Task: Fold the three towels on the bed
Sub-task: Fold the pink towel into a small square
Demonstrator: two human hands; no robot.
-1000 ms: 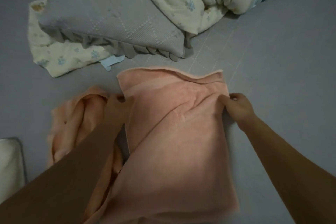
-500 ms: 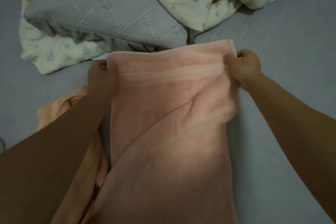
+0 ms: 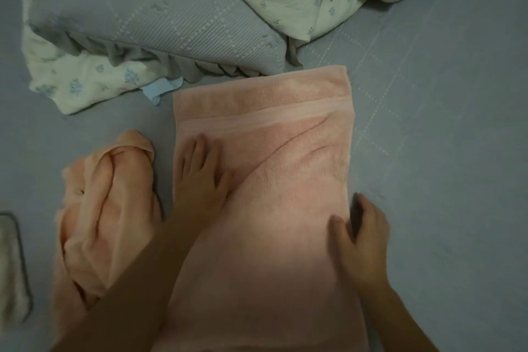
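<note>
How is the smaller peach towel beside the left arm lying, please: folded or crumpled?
Crumpled: the smaller peach towel lies bunched in loose twisted ridges, showing no flat layers or straight edges.

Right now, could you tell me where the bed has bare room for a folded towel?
Bare sheet lies right of the spread towel. Left is crowded: crumpled towel, pillow, white cloth.

Pink towel [image 3: 285, 180] spread flat on grey bed [image 3: 443, 123], crumpled peach towel [image 3: 108, 208] just left
</note>
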